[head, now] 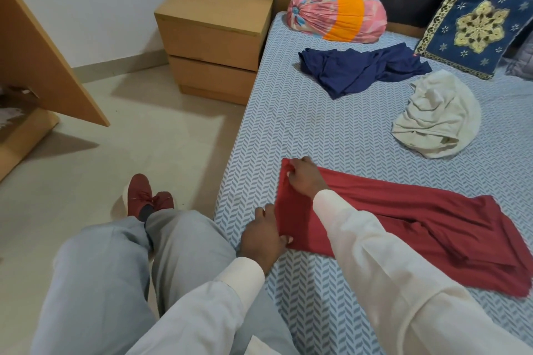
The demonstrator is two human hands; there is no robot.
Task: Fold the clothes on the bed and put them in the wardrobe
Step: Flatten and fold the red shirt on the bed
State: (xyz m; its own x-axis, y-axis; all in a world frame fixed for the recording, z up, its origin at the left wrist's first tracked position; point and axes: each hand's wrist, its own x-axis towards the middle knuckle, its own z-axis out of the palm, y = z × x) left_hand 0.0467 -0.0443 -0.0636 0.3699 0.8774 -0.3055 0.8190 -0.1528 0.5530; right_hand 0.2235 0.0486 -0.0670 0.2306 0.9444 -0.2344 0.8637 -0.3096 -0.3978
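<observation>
A red garment lies stretched flat along the near part of the bed, partly folded lengthwise. My left hand pinches its near left corner. My right hand pinches the far left corner of the same edge. Farther back on the bed a crumpled navy garment lies loose, and a rumpled cream garment sits to its right. The wardrobe's wooden door stands open at the left edge, with a shelf of things dimly visible inside.
A wooden two-drawer nightstand stands beside the bed's head. A pink-and-orange bolster and a blue embroidered cushion lean on the dark headboard. My legs in grey trousers and red shoes are over the beige floor.
</observation>
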